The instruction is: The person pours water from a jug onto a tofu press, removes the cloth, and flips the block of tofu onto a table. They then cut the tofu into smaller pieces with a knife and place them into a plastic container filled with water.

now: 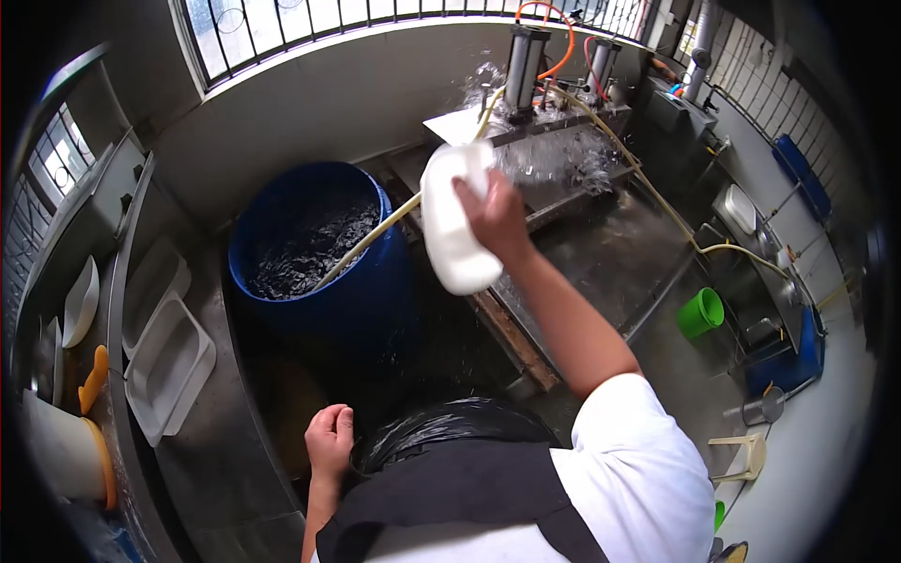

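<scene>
My right hand [497,218] grips a white plastic tub [450,230] by its edge, arm stretched forward, the tub slightly blurred. Beyond it, a sheet of splashing water [563,159] hangs in the air over a metal machine [554,120] with upright cylinders. My left hand [330,436] is curled into a loose fist beside the black apron [450,479], with nothing visible in it. A blue barrel [310,296] of rippling water stands ahead to the left. One end of a yellowish hose [375,233] dips into it, and part of the hose passes behind the tub.
On the left, white trays [174,371] rest on a metal counter [211,469], near a white bucket [66,450] with an orange rim. A wet metal surface [610,263] lies ahead right. Farther right are a green bucket [700,313] and a small stool [746,457].
</scene>
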Tool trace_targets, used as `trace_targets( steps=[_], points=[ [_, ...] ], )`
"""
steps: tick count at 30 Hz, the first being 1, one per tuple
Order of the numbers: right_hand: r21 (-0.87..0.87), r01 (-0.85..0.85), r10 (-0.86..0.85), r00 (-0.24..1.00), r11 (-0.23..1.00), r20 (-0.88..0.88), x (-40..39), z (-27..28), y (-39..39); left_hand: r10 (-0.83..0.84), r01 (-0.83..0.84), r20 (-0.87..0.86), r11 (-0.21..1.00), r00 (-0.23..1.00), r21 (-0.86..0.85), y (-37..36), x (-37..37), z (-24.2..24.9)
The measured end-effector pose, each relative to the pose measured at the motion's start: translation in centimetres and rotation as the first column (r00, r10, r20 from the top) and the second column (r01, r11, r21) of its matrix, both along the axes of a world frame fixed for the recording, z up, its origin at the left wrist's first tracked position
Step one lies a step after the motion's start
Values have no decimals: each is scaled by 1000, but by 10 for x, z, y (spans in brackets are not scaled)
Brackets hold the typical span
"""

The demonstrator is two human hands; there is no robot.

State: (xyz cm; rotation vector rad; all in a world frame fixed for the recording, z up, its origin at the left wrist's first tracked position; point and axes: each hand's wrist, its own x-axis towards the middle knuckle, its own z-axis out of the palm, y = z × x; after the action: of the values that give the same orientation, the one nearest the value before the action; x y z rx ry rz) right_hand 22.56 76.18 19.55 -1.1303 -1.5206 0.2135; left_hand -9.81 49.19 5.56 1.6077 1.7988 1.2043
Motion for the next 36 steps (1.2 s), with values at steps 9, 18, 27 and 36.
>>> trace_targets(
  steps=[9, 18, 27, 36],
  points=[
    [-546, -521, 49, 751, 656, -658, 44, -93, -61, -136, 135, -90, 991, 987, -14, -5, 30, 8],
    [-125, -279, -59, 232, 952, -971, 251, -56, 88, -131, 125, -120, 991, 984, -52, -16, 91, 13],
    [36, 195, -195, 981, 980, 10, 227, -44, -56, -154, 133, -156, 981, 976, -140, -33, 188, 16],
    [-356, -699, -163, 329, 620, -930, 238, -169, -173, -163, 141, -178, 982, 970, -125, -34, 260, 28]
  ],
)
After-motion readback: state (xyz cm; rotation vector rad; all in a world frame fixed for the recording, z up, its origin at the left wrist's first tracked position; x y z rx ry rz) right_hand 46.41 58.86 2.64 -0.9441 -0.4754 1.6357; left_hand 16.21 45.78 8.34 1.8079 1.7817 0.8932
